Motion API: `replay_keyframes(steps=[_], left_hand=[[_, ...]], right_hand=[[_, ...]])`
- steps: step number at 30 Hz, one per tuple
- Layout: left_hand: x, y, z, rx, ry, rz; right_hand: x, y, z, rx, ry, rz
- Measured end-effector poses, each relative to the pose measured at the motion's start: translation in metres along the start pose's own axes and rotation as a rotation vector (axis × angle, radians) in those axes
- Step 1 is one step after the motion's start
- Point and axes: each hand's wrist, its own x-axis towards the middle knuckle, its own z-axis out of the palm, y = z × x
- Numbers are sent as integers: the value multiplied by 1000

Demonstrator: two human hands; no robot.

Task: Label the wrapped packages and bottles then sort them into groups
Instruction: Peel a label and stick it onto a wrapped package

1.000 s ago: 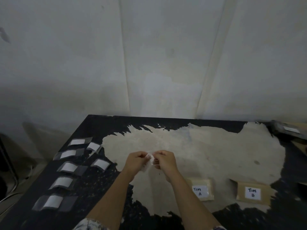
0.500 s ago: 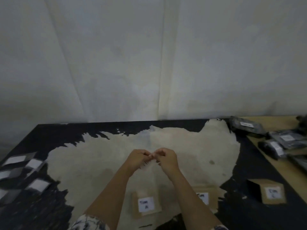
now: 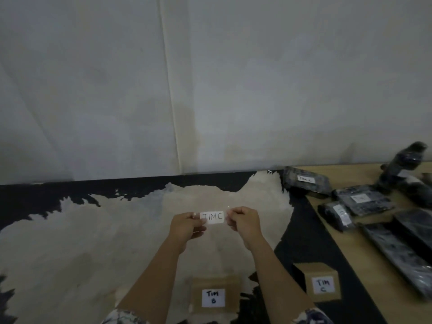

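A white label (image 3: 213, 217) reading "TIM C" on clear tape is stretched flat between my hands above the table. My left hand (image 3: 187, 226) pinches its left end and my right hand (image 3: 243, 222) pinches its right end. On the right, several black wrapped packages (image 3: 364, 202) lie on a wooden surface; one at the back (image 3: 306, 183) bears a "TIM C" label. A black wrapped bottle (image 3: 397, 167) stands behind them.
Two brown cardboard markers stand near the front edge: "TIM B" (image 3: 214, 295) and "TIM C" (image 3: 323, 285). The black table (image 3: 70, 190) has a large worn pale patch. A pale wall rises right behind it. The wooden surface (image 3: 350, 249) adjoins on the right.
The view has swung right: the spare labels at the left have left the frame and the wrapped packages have come in. The label, bunched between my fingers before, is now pulled out flat.
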Motion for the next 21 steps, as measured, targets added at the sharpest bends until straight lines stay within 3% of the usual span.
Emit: replay_keyframes(steps=[7, 21], left_hand=[[-16, -10, 45, -84, 47, -33], [-102, -52, 183, 18, 93, 73]], right_hand=[[-7, 7, -55, 41, 35, 25], [-65, 37, -211, 7, 91, 8]])
